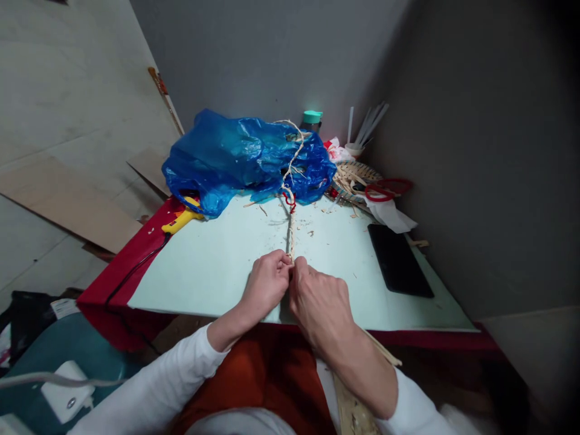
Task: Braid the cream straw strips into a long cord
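Note:
My left hand point(266, 284) and my right hand point(319, 302) meet at the near edge of the pale green table top point(208, 266). Both are closed in a pinch on the near end of a braided straw cord point(290, 232). The cord runs straight away from me across the table, passes a small red tie point(290, 200), and curls up over a blue plastic bag point(244, 158). Loose straw strips point(383, 353) trail from under my right wrist toward my lap.
A yellow glue gun point(182, 219) with a black cable lies at the left. A black phone point(397, 261) lies at the right. Behind it are a woven tray of straw point(352, 178), red scissors point(387, 188), white tissue, a cup of sticks and a teal-capped bottle point(312, 119).

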### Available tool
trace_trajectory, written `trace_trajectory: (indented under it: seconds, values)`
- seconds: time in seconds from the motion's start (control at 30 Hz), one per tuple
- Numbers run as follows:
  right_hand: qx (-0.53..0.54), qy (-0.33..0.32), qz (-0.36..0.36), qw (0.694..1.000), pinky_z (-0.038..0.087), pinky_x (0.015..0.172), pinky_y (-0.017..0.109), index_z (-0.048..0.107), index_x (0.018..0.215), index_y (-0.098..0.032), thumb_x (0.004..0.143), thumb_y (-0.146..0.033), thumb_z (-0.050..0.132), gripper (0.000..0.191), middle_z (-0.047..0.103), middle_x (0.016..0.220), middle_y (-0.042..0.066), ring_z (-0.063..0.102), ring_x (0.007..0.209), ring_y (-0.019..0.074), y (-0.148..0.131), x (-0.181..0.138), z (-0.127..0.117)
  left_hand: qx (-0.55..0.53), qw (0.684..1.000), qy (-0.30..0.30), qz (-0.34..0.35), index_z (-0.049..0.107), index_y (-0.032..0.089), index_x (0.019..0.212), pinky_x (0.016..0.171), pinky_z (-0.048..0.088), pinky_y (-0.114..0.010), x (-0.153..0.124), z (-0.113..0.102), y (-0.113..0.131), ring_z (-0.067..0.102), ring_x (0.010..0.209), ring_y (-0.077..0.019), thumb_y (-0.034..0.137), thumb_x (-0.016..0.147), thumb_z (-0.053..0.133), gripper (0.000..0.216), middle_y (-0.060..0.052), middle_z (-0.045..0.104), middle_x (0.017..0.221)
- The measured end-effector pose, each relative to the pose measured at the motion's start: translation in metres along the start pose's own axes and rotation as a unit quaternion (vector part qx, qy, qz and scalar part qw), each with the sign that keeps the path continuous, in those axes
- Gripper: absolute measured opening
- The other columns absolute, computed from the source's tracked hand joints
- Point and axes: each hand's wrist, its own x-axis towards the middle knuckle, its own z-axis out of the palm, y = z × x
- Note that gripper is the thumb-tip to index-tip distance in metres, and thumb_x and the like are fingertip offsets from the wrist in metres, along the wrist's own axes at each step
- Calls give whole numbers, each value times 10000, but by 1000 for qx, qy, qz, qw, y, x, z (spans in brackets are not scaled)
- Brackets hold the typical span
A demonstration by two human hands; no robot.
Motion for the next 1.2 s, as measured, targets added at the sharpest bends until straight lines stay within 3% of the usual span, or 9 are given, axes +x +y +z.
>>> trace_trajectory:
  seconds: [0.13, 0.23, 0.37, 0.5, 0.6, 0.73, 0.8, 1.03, 1.2]
  values:
    - [-15, 80, -3, 997, 376, 515, 249, 490, 953, -169, 879, -34, 441, 162, 651, 761, 54, 648, 645, 170, -15, -10, 10, -206, 976, -31, -67, 560, 164, 708, 505, 326, -186, -2, -4, -2, 475, 540, -85, 151, 702, 581, 25, 35, 546, 597]
    - [-19, 126, -18, 992, 422, 538, 255, 513, 978, -168, 886, -29, 443, 181, 652, 804, 61, 649, 684, 173, -22, -12, 19, -279, 952, -74, -105, 548, 159, 741, 424, 212, -162, -3, -10, 1, 360, 448, -41, 241, 742, 634, 119, 70, 476, 556]
    - [1, 127, -45, 991, 482, 642, 291, 561, 1063, -127, 882, -12, 428, 252, 672, 859, 106, 643, 752, 197, -21, -19, 20, -307, 942, -96, -96, 541, 154, 775, 421, 226, -157, -2, -18, -1, 387, 438, -31, 301, 749, 687, 209, 59, 535, 587]
    - [149, 124, -108, 975, 475, 690, 323, 604, 1058, -166, 937, -185, 447, 199, 682, 876, 104, 607, 754, 212, 3, -34, 0, -289, 948, -119, -58, 558, 136, 803, 439, 245, -181, 0, -23, -5, 349, 387, -13, 289, 786, 661, 185, 14, 631, 644]
    - [253, 178, -62, 949, 452, 768, 345, 604, 1084, -164, 972, -324, 426, 264, 676, 959, 123, 599, 852, 228, 29, -26, -17, -288, 947, -134, -45, 560, 132, 821, 459, 218, -188, 1, -25, -5, 304, 391, -15, 266, 804, 646, 160, 51, 556, 544]
    - [413, -17, -59, 909, 426, 672, 265, 587, 978, -176, 1004, -398, 329, 341, 648, 810, 42, 578, 716, 154, 40, 10, -6, -276, 950, -141, -35, 556, 131, 871, 472, 183, -195, 1, -27, -4, 300, 426, -24, 260, 823, 626, 154, 86, 441, 526]
    - [458, -64, -76, 883, 392, 628, 244, 560, 868, -181, 1010, -398, 302, 366, 598, 715, 1, 526, 645, 130, 35, 23, 8, -256, 955, -143, -32, 552, 132, 905, 475, 189, -195, 0, -29, -4, 305, 440, -26, 255, 839, 602, 149, 79, 445, 558]
    - [522, -47, -67, 849, 347, 617, 229, 551, 844, -179, 999, -357, 348, 312, 565, 690, -23, 481, 612, 114, 22, 21, 30, -236, 959, -152, -25, 475, 175, 1003, 472, 230, -186, -4, -34, -5, 326, 435, -38, 240, 860, 558, 177, 90, 472, 563]
    - [496, -15, -75, 865, 338, 606, 226, 528, 775, -188, 992, -298, 357, 298, 551, 654, -33, 466, 566, 107, 24, 18, 29, -221, 962, -155, -41, 391, 210, 1047, 463, 244, -187, -4, -34, -2, 382, 446, -43, 259, 860, 557, 254, 47, 599, 693]
